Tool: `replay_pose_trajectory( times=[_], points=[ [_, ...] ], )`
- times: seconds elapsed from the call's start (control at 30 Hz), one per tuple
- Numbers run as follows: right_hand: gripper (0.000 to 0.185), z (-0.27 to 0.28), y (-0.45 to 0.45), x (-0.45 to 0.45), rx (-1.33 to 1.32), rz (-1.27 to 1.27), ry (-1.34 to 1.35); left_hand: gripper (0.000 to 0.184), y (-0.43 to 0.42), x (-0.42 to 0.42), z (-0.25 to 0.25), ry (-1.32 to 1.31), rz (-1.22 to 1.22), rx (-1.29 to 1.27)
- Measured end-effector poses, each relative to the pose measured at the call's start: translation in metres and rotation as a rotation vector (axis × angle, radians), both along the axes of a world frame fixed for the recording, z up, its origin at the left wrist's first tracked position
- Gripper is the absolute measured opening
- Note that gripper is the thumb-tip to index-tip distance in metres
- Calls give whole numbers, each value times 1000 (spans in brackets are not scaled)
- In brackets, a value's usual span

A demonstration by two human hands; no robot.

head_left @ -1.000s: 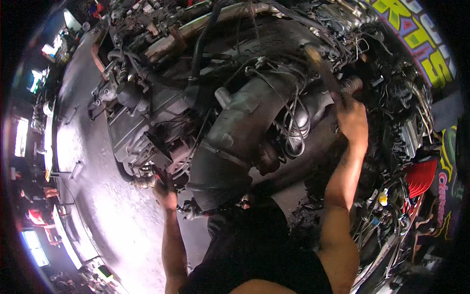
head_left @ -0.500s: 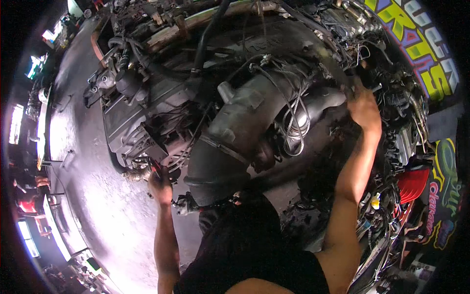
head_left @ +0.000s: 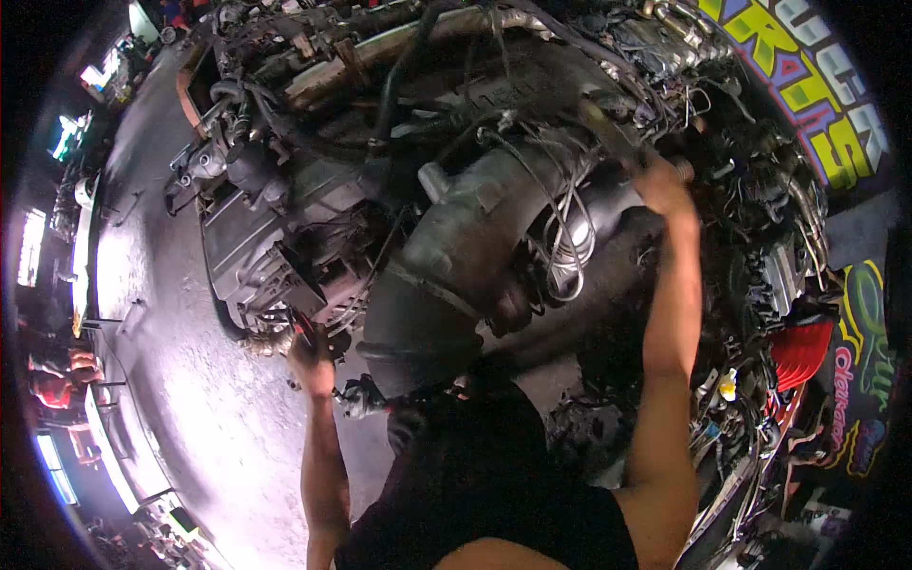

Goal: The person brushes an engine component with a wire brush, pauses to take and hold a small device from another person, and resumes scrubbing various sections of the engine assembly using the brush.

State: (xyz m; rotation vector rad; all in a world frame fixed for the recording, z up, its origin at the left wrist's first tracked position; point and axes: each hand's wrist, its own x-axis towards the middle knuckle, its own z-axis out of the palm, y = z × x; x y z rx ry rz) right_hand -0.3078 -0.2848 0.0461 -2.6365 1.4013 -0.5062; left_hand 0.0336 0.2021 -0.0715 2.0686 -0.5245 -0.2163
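Note:
My right hand point(head_left: 667, 190), blurred by motion, is closed around a long dark tool point(head_left: 616, 138) with a yellowish far end. Its kind is too smeared to make out. The tool reaches up and left over the engine, close to a looped bundle of grey cable point(head_left: 575, 237). A large, dirty, curved metal pipe point(head_left: 456, 256) lies between my arms. At the lower left, my left hand point(head_left: 312, 363) is closed beside a ribbed hose end point(head_left: 266, 340) and some wiring. Something small, dark and reddish shows at its fingers; what it is I cannot make out.
Engine parts and hoses surround the pipe. A boxy grey housing point(head_left: 252, 218) stands at the left. Tangled wires and a red ribbed part point(head_left: 800, 356) lie at the right. A person in red point(head_left: 55, 388) is at the far left, past the shiny floor point(head_left: 176, 380).
My right hand has swung left and slightly upward with the dark tool, toward the cable bundle. My left hand has stayed in nearly the same place.

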Motion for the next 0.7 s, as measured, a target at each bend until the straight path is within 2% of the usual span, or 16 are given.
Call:
replay_pose_trajectory(
  times=[0.07, 0.1, 0.17, 0.2, 0.23, 0.3, 0.33, 0.4, 0.43, 0.5, 0.6, 0.63, 0.7],
  points=[
    [47, -16, -27, 13, -88, -52, 94, 37, 1, -6, -1, 4, -6, -29],
    [47, 3, -24, 15, -93, -60, 87, 37, 0, -6, -2, 0, 0, -65],
    [45, 53, -11, 22, -35, -66, 406, 37, 1, -1, -1, -17, 1, -99],
    [43, 47, -25, 6, 43, -149, 156, 37, 1, 1, -3, -54, 2, -71],
    [37, 32, -36, -22, -513, 233, 202, 36, 2, 1, -9, -85, 5, -43],
    [36, 59, 15, -21, -221, 24, -88, 35, 3, 8, -20, -117, -11, -95],
    [36, 51, 10, -22, -224, 24, -87, 35, 2, 6, -17, -121, -10, -109],
    [36, 10, -14, -27, -93, -71, 88, 35, -2, 3, -14, -121, -7, -129],
    [36, -15, -40, -22, -93, -72, 93, 34, -2, 3, -14, -161, -11, -140],
    [31, -54, -100, -9, -337, 41, 626, 33, -1, -2, -11, -198, -25, -143],
    [29, -8, -114, -2, -246, -13, 706, 32, 0, -2, -6, -174, -41, -190],
    [28, 48, -63, -3, -218, 30, 759, 31, 0, 1, -12, -187, -23, -144],
    [27, 54, -21, -21, -488, 204, -156, 31, 1, 3, -15, -197, 9, -99]
  ],
)
